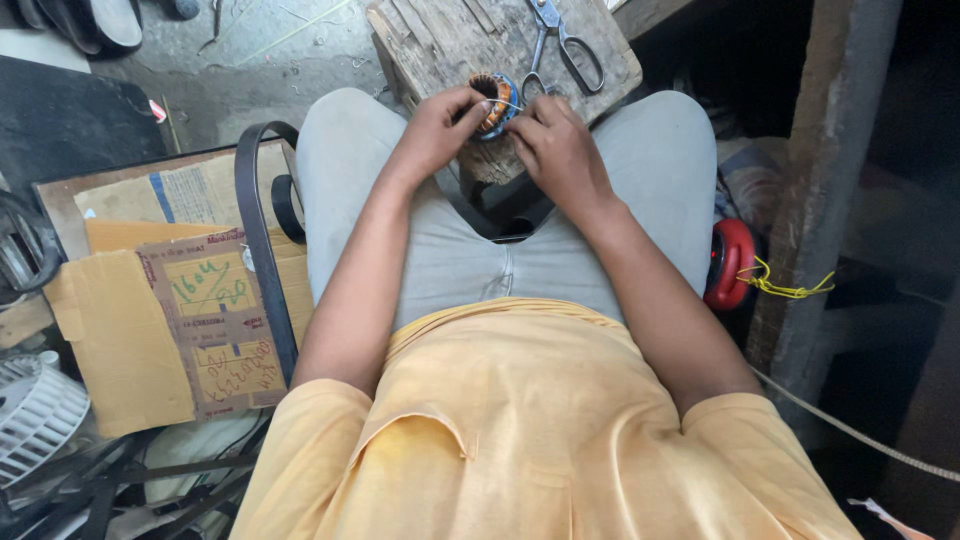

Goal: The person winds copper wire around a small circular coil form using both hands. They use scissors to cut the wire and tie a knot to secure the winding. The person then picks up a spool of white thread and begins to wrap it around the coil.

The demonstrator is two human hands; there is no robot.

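Note:
A small round stator with copper windings and a blue rim (493, 104) rests at the near edge of a worn wooden block (470, 45) between my knees. My left hand (440, 128) grips its left side, thumb and fingers curled around it. My right hand (555, 145) is closed against its right side, and its fingertips pinch at the winding; whether a thin wire is between them I cannot tell. A pair of steel scissors (562, 40) lies on the block just beyond my right hand.
Flattened cardboard pieces (165, 300) and a black rubber belt (262, 240) lie on the floor at my left. A white fan part (35, 410) sits at the lower left. A red round object (728, 262) and a wooden post (820, 170) stand at my right.

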